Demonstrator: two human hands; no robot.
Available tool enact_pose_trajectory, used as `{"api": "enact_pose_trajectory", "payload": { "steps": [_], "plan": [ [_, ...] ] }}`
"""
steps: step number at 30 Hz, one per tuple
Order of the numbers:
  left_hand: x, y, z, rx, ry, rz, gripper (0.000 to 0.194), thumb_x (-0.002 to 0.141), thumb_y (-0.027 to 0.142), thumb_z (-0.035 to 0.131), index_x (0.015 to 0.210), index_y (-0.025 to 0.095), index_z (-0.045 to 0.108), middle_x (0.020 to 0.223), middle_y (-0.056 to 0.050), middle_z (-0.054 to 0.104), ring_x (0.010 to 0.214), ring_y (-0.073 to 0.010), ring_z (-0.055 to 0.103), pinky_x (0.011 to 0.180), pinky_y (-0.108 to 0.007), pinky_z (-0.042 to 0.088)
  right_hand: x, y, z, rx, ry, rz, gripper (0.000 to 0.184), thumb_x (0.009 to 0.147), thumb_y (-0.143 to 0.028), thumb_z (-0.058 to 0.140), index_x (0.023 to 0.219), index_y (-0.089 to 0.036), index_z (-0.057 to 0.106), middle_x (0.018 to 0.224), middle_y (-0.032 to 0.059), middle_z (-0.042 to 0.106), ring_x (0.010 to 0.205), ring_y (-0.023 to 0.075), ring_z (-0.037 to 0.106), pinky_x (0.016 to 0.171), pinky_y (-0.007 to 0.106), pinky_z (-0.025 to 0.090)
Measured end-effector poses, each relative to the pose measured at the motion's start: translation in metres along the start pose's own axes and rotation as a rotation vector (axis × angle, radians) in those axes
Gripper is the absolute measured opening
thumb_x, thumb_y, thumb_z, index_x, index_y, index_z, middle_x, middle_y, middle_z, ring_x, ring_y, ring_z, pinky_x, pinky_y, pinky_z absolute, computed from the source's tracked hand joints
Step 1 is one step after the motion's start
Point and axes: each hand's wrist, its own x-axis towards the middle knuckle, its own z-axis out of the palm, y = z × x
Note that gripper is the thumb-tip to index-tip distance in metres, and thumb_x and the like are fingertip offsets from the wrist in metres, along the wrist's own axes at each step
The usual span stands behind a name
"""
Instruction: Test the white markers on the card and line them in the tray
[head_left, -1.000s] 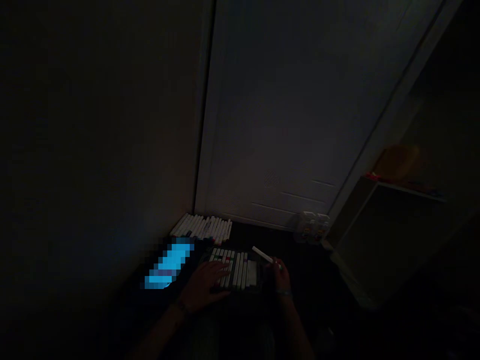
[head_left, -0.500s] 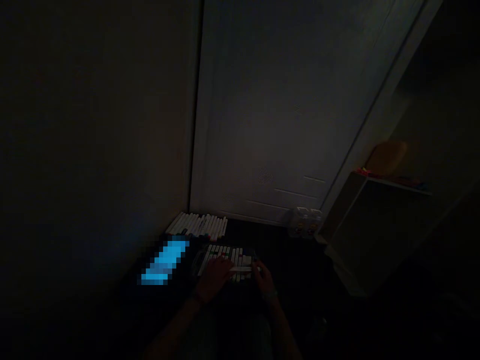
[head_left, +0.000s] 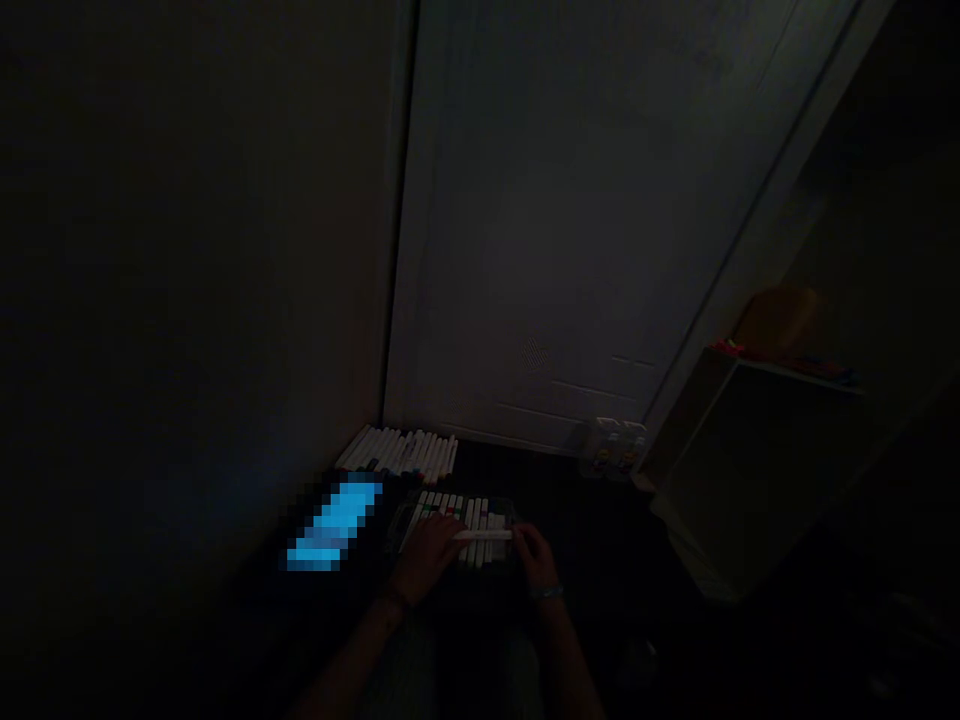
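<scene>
A white marker (head_left: 486, 535) lies level between my two hands, above a case full of markers. My left hand (head_left: 427, 556) is closed at its left end, the fingers partly hidden in the dark. At its right end, my right hand (head_left: 535, 556) pinches the marker between thumb and fingers. Under them, white markers (head_left: 441, 502) with coloured bands stand in rows in a clear case (head_left: 511, 508). My left hand covers part of these rows.
Behind and left, a row of loose white markers (head_left: 397, 450) lies by the wall. A glowing blue, blurred-out screen (head_left: 335, 525) is left of my hands. Two clear containers (head_left: 615, 447) stand at the back right, near a shelf unit (head_left: 750, 470) holding an orange object (head_left: 776, 315).
My right hand has brought the marker left and turned it level over the case. My left hand has moved slightly right and now meets the marker's other end.
</scene>
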Motion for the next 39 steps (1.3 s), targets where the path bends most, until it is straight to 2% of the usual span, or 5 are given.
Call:
{"api": "enact_pose_trajectory", "payload": {
  "steps": [15,18,23,27,39],
  "plan": [
    [-0.003,-0.015,0.015,0.031,0.081,-0.06,0.028,0.087,0.033,0.035,0.102,0.022,0.056,0.106,-0.005,0.059,0.102,-0.0201,0.05,0.089,-0.04,0.038,0.0,-0.003,-0.001,0.02,-0.044,0.018,0.038,0.08,-0.05,0.045,0.093,-0.02,0.065,0.094,0.0051,0.066,0.091,0.0217,0.058,0.081,0.033,0.044],
    [-0.003,-0.014,0.015,0.048,0.091,-0.062,0.029,0.087,0.033,0.034,0.103,0.022,0.056,0.108,-0.005,0.058,0.103,-0.0201,0.05,0.09,-0.04,0.038,0.0,0.001,-0.002,-0.059,-0.052,0.011,0.039,0.081,-0.05,0.043,0.095,-0.021,0.065,0.094,0.0056,0.065,0.091,0.0215,0.057,0.08,0.034,0.044],
    [-0.004,-0.016,0.018,0.04,0.104,-0.061,0.028,0.087,0.033,0.035,0.102,0.022,0.056,0.108,-0.004,0.059,0.104,-0.02,0.051,0.09,-0.04,0.04,0.001,0.01,-0.003,-0.339,0.071,-0.043,0.035,0.081,-0.049,0.043,0.092,-0.025,0.067,0.093,0.0056,0.062,0.095,0.0206,0.052,0.086,0.034,0.038],
    [-0.004,-0.016,0.019,0.03,0.14,-0.087,0.028,0.086,0.036,0.036,0.101,0.022,0.056,0.108,-0.004,0.059,0.104,-0.0199,0.051,0.089,-0.038,0.041,0.0,0.01,-0.004,-0.448,0.07,-0.042,0.03,0.083,-0.045,0.043,0.093,-0.029,0.066,0.094,0.0036,0.061,0.097,0.0196,0.051,0.089,0.034,0.035],
    [-0.001,-0.009,0.011,-0.065,0.102,-0.117,0.028,0.088,0.029,0.032,0.103,0.021,0.053,0.106,-0.004,0.058,0.1,-0.0178,0.052,0.088,-0.036,0.042,0.001,0.013,-0.003,-0.374,0.057,-0.047,0.031,0.083,-0.044,0.043,0.092,-0.026,0.066,0.094,0.0047,0.06,0.094,0.0182,0.052,0.085,0.031,0.039]
  ]
}}
